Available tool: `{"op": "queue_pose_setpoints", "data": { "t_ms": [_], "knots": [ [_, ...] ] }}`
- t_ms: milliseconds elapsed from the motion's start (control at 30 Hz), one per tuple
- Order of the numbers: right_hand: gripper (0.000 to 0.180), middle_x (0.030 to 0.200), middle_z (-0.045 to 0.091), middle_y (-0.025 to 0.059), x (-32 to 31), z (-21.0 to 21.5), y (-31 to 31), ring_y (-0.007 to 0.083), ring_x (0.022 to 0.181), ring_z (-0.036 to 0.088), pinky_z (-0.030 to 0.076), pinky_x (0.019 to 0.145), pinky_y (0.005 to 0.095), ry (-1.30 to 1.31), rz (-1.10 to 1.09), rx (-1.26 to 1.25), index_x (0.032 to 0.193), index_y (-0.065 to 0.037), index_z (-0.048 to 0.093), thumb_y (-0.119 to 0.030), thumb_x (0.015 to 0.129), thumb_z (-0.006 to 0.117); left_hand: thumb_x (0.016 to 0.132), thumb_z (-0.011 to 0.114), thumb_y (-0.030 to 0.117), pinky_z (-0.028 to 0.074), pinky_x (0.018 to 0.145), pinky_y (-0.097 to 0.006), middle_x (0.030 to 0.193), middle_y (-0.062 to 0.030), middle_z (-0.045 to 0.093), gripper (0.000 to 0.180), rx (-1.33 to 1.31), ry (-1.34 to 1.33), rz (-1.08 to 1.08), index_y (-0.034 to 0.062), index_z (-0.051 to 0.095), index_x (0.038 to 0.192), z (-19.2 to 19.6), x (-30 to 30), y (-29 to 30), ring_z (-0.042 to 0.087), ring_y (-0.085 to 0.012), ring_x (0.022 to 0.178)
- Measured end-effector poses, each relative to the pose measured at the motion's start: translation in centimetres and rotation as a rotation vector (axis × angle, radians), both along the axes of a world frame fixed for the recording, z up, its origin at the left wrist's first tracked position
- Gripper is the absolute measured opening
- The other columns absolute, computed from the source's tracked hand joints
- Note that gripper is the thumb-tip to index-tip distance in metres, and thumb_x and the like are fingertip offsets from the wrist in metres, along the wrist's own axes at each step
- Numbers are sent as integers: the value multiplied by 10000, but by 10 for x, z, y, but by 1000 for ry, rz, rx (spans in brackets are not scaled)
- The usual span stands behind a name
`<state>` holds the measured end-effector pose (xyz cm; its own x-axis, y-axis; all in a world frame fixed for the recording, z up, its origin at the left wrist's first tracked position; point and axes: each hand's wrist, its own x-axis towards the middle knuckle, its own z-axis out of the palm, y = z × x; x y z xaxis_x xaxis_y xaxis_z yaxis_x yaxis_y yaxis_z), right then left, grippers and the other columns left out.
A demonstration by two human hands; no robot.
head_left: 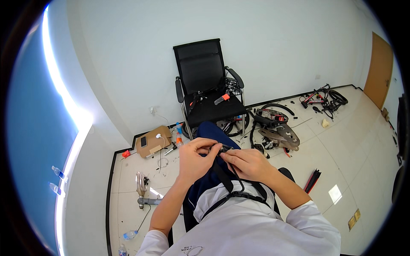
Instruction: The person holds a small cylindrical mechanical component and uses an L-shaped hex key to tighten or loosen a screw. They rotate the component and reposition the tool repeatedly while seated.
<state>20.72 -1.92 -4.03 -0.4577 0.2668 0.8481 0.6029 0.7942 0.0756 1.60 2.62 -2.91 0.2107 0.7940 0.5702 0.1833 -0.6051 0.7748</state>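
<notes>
With curled fingers (237, 156), your left hand (195, 160) and right hand (250, 163) pinch a small, irregular dark part (222, 148) between them, above matte navy cloth trousers (208, 130) and a flat black strap (222, 176).

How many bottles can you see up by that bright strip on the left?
2: an upper bottle and a lower bottle, both beside the bright strip, well left of the person's left hand. More could be hidden there.
</notes>
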Motion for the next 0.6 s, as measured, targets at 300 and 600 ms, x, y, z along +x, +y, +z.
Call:
{"op": "queue_pose_setpoints", "data": {
  "t_ms": [300,600],
  "knots": [
    [220,727,676,77,4,-2,3,203,545,641,506,480,281,63,-56,159,810,-22,645,3,693,830,838,758,27,578,674,-223,949,-127,726,152,-6,-42,-114,-54,741,966,9,3,-10,708,-128,771],
    [194,722,626,33,5,-1,3,190,517,580,457,457,300,111,-38,105,857,-46,661,-75,737,812,838,716,-62,592,731,-215,1016,-134,704,149,64,-41,-105,-67,732,986,10,4,-16,695,-123,838]
  ]
}}
